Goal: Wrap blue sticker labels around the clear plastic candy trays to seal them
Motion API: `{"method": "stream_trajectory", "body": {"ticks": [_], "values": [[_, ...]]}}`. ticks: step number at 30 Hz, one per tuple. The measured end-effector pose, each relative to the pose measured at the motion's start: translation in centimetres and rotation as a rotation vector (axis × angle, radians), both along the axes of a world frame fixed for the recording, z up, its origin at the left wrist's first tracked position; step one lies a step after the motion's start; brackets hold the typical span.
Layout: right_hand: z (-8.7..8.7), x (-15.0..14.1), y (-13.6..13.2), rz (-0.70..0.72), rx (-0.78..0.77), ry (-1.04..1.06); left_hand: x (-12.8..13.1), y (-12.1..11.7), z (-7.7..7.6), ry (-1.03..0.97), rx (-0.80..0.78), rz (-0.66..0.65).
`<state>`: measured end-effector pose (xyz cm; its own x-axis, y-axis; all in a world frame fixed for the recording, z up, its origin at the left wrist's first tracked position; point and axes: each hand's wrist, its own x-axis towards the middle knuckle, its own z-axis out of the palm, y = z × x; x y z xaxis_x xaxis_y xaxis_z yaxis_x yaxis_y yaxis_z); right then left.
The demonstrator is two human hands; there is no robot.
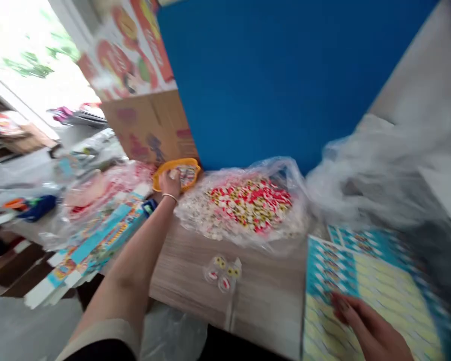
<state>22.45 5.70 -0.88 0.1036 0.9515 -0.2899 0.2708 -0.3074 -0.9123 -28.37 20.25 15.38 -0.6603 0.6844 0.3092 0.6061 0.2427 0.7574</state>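
Observation:
My left hand (171,184) reaches into an orange basket (159,175) at the back left. Inside it lie many small flat pieces (188,173); my fingertips are blurred among them. My right hand (364,321) hovers over printed sheets (383,286) in teal and pale yellow at the front right. Its thumb and forefinger are pressed together; whatever is between them cannot be made out. On the table between my hands lies a small clear plastic piece (223,273) with round cells holding yellowish and red-and-white bits.
A clear bag (248,205) spilling red, white and yellow pieces sits mid-table (263,301) before a blue panel (285,75). Flat printed cartons (105,240) and a pink-filled bag (97,193) lie left. Cardboard boxes (150,125) stand behind; crumpled plastic (379,175) is at right.

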Motion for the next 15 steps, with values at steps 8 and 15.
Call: {"method": "stream_trajectory", "body": {"ticks": [8,15], "values": [[-0.9,2.8,-0.4,-0.188,0.121,0.048,26.6,-12.0,-13.0,-0.764,-0.293,-0.706],[-1.1,3.0,-1.1,-0.156,0.191,0.12,34.4,-14.8,-15.5,-0.986,-0.404,-0.607]]}}
